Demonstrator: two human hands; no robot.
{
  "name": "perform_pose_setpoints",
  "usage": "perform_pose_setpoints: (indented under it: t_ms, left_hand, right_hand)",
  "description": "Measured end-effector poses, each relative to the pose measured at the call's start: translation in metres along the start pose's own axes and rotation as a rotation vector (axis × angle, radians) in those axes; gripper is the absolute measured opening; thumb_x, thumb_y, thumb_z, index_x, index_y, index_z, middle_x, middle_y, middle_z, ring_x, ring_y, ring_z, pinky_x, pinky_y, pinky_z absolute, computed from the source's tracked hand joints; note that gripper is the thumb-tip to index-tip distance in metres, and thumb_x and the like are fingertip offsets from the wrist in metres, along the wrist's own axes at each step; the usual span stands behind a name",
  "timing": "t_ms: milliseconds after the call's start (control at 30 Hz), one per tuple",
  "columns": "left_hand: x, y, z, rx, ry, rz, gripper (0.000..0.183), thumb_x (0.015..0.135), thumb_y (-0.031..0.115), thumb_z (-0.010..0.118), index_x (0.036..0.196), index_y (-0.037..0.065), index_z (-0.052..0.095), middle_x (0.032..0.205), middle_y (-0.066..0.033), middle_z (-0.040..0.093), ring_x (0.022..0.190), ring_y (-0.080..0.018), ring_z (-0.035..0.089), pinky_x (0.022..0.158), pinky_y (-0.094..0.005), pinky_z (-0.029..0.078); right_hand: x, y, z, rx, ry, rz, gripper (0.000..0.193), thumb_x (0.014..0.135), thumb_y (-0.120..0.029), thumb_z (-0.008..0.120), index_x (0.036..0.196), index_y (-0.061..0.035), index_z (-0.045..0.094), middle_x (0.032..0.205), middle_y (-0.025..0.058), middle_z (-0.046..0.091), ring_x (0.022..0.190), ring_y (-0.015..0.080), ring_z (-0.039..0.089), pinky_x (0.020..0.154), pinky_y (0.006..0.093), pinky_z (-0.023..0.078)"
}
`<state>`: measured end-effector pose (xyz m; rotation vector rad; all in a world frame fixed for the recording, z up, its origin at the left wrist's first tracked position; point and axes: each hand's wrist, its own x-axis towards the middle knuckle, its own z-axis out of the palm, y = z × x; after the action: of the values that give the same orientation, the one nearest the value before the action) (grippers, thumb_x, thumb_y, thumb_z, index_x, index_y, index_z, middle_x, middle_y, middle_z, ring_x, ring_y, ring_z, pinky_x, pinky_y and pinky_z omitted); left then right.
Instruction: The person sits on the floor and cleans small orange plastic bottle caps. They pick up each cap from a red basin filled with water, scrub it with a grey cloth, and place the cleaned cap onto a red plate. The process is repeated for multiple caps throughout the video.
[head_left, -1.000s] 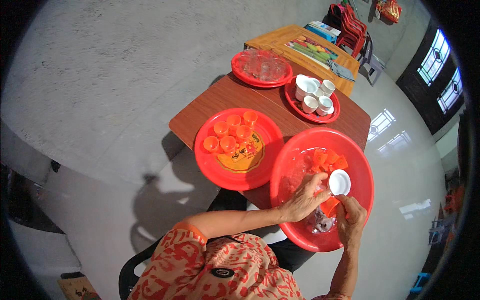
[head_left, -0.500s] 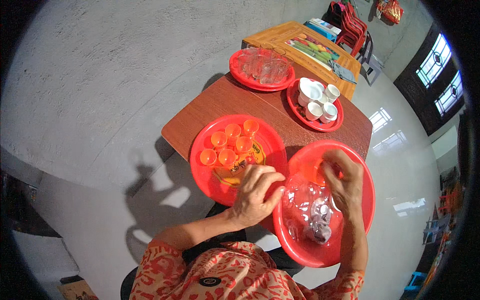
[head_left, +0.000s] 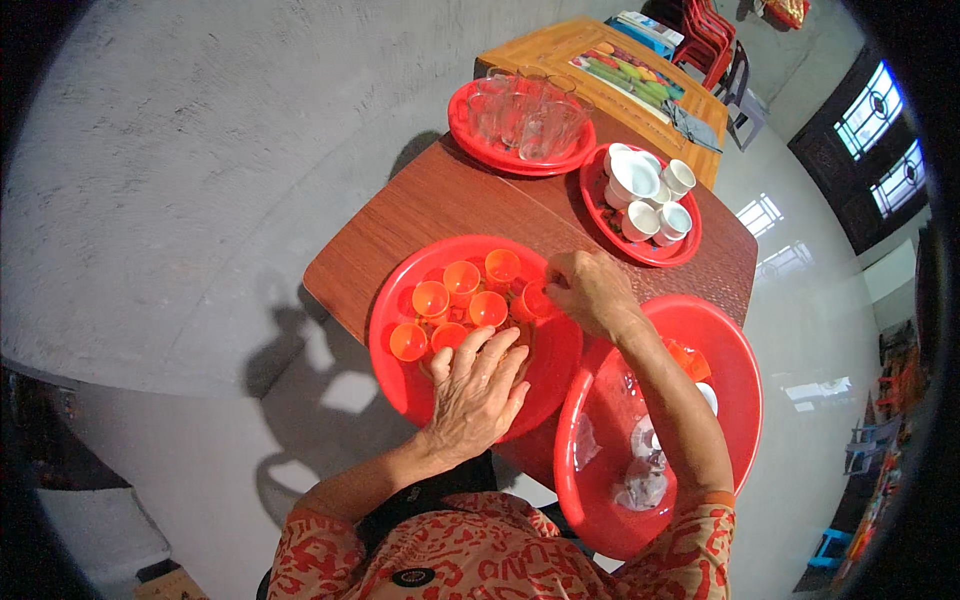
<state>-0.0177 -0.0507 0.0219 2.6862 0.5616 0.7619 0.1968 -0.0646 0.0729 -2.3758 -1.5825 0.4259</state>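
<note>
My right hand [head_left: 592, 292] is closed on an orange cup [head_left: 538, 299] at the right rim of a round red tray [head_left: 545, 395]. On the tray stand several more orange cups [head_left: 461, 277]. My left hand [head_left: 474, 392] is over the tray's near part, fingers spread and holding nothing, its fingertips by the nearest cups. Right of the tray is a deep red basin [head_left: 735, 350], partly covered by my right forearm. Inside it are an orange thing [head_left: 688, 360], a white round item [head_left: 708, 398] and a shiny, see-through grey-white object [head_left: 642, 484].
Farther back on the brown table [head_left: 400, 215] are a red tray [head_left: 575, 165] of clear glasses [head_left: 545, 130] and another red tray [head_left: 690, 245] of white cups [head_left: 634, 175]. Behind stands a lighter wooden table [head_left: 520, 48]. Stacked red chairs [head_left: 705, 40] are at the back.
My right hand has moved from over the basin left to the tray, carrying an orange cup. The left hand has shifted slightly left and lower, its fingers now spread.
</note>
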Motion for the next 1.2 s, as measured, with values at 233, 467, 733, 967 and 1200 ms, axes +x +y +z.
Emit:
perform_pose_setpoints:
  t_ms: [233, 467, 733, 967, 1200]
  left_hand:
    - [0.004, -0.003, 0.007, -0.013, -0.013, -0.024, 0.048, 0.073, 0.025, 0.073, 0.116, 0.010, 0.058, 0.130, -0.0034, 0.051, 0.122, -0.0240, 0.042, 0.097, -0.0442, 0.024]
    - [0.003, -0.005, 0.008, -0.010, -0.009, -0.035, 0.047, 0.073, 0.025, 0.073, 0.115, 0.010, 0.059, 0.130, -0.0027, 0.052, 0.121, -0.0237, 0.042, 0.098, -0.0450, 0.023]
    - [0.008, 0.002, -0.003, -0.021, 0.044, -0.018, 0.040, 0.073, 0.021, 0.073, 0.110, 0.012, 0.063, 0.125, -0.0023, 0.054, 0.119, -0.0250, 0.045, 0.098, -0.0445, 0.026]
    - [0.024, 0.034, -0.028, -0.084, 0.138, 0.161, 0.029, 0.070, 0.014, 0.074, 0.099, 0.012, 0.067, 0.114, -0.0038, 0.060, 0.111, -0.0274, 0.050, 0.095, -0.0424, 0.033]
    - [0.048, 0.092, -0.010, -0.141, -0.092, 0.364, 0.033, 0.073, 0.018, 0.073, 0.103, 0.009, 0.063, 0.110, -0.0065, 0.059, 0.105, -0.0284, 0.054, 0.088, -0.0412, 0.039]
  right_hand:
    - [0.010, -0.001, 0.013, -0.015, -0.049, 0.017, 0.019, 0.075, -0.020, 0.067, 0.083, -0.0038, 0.067, 0.080, 0.0163, 0.068, 0.077, 0.0352, 0.066, 0.069, 0.0454, 0.051]
    - [0.009, -0.006, 0.014, -0.035, -0.117, 0.042, 0.023, 0.077, -0.024, 0.068, 0.087, -0.0040, 0.067, 0.082, 0.0160, 0.068, 0.080, 0.0358, 0.066, 0.070, 0.0459, 0.052]
    - [-0.040, -0.003, -0.028, -0.103, 0.147, -0.046, 0.028, 0.082, -0.029, 0.065, 0.093, -0.0035, 0.063, 0.079, 0.0218, 0.066, 0.073, 0.0376, 0.066, 0.063, 0.0472, 0.053]
    - [-0.194, 0.036, -0.079, 0.128, 0.022, -0.195, 0.022, 0.083, -0.019, 0.063, 0.100, -0.0047, 0.063, 0.080, 0.0192, 0.063, 0.077, 0.0344, 0.064, 0.063, 0.0436, 0.051]
    - [-0.273, 0.054, 0.006, -0.197, -0.187, 0.121, 0.033, 0.084, -0.030, 0.061, 0.115, -0.0167, 0.060, 0.114, 0.0199, 0.050, 0.088, 0.0365, 0.063, 0.067, 0.0436, 0.057]
